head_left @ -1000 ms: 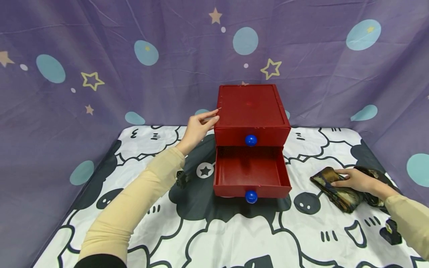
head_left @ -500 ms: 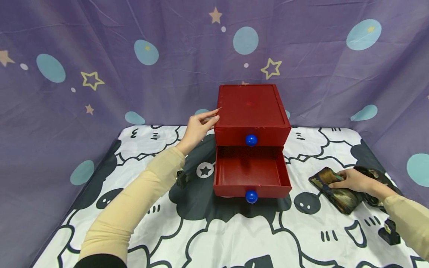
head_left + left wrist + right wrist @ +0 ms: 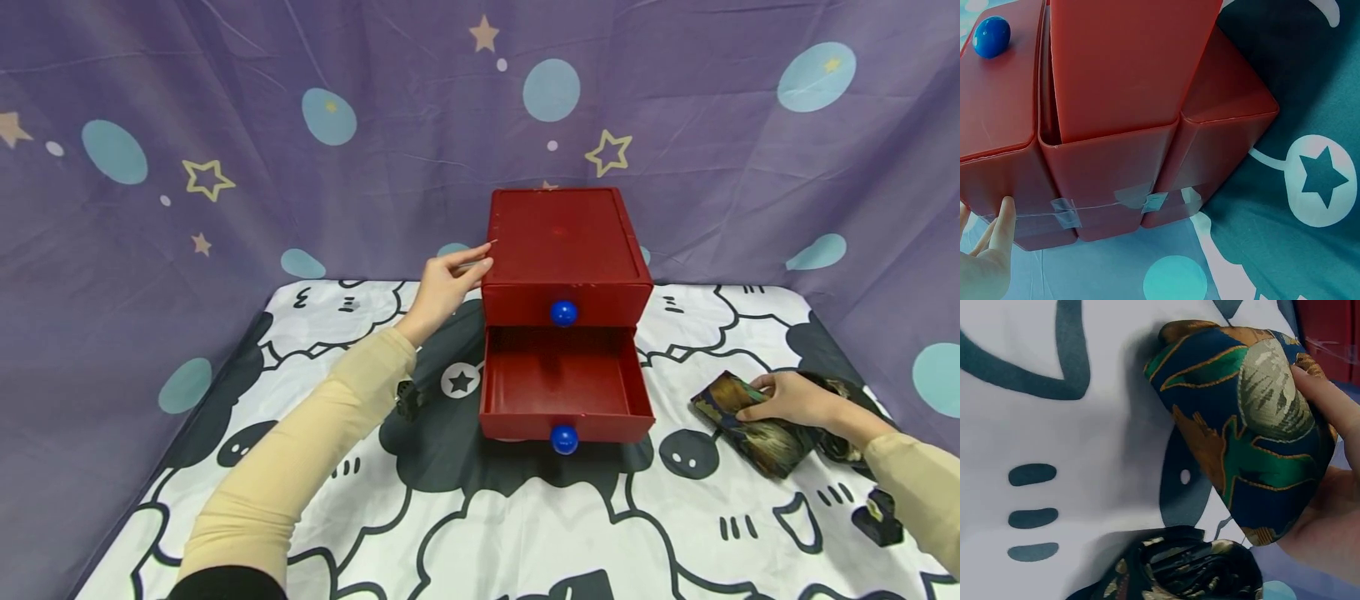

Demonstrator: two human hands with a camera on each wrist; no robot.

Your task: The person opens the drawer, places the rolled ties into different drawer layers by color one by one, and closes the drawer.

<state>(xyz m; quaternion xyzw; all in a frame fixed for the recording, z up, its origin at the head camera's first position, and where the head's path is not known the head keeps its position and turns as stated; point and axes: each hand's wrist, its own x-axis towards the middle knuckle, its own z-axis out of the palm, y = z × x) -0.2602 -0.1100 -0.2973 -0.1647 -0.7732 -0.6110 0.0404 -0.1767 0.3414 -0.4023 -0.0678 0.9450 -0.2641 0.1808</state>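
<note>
In the head view, a red two-tier drawer box [image 3: 558, 237] stands mid-table, its lower drawer [image 3: 567, 387] pulled out and bare inside. Straight fingers of my left hand [image 3: 438, 292] rest against the box's left side; the left wrist view shows the fingertips [image 3: 1005, 215] on the red wall. At the right, my right hand [image 3: 802, 406] pinches a folded patterned cloth [image 3: 1229, 412] in blue, green and gold, thumb on top. The fingers beneath are partly hidden. Just past that hand lies a second, dark cloth [image 3: 1191, 569] with gold pattern, bunched in curled layers.
Blue round knobs, an upper knob [image 3: 564, 313] and a lower knob [image 3: 564, 439], stick out from the drawer fronts. A white-and-dark cartoon tablecloth [image 3: 525, 542] covers the table. Behind hangs a purple curtain [image 3: 420, 192] with stars and dots.
My right thumb and fingers have shifted slightly on the folded cloth, which has turned a little and lies flatter. My left hand and the drawer box stay put.
</note>
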